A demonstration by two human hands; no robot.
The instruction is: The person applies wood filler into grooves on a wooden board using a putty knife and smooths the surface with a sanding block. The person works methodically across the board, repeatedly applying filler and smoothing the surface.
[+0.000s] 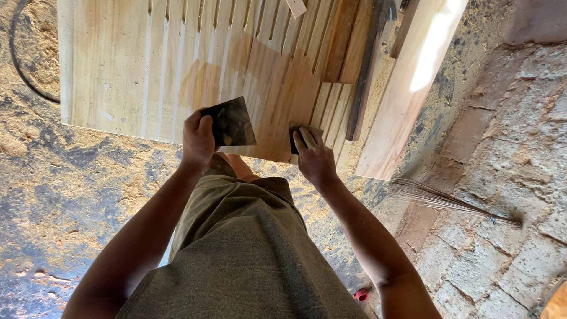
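My left hand (198, 140) is pinching a dark flat sheet of sandpaper (229, 122) lying over the near edge of the pale slatted wooden panel (147, 65). Just right of it, my right hand (314, 156) is pressing a small dark folded pad (295, 139) on that edge. Further right, a long pale plank (407, 94) is leaning; beyond it, a straw broom (449, 204) is lying on the brick floor (502, 147).

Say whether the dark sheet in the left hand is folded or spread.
Spread: the dark sheet shows flat, pinched by the left hand.
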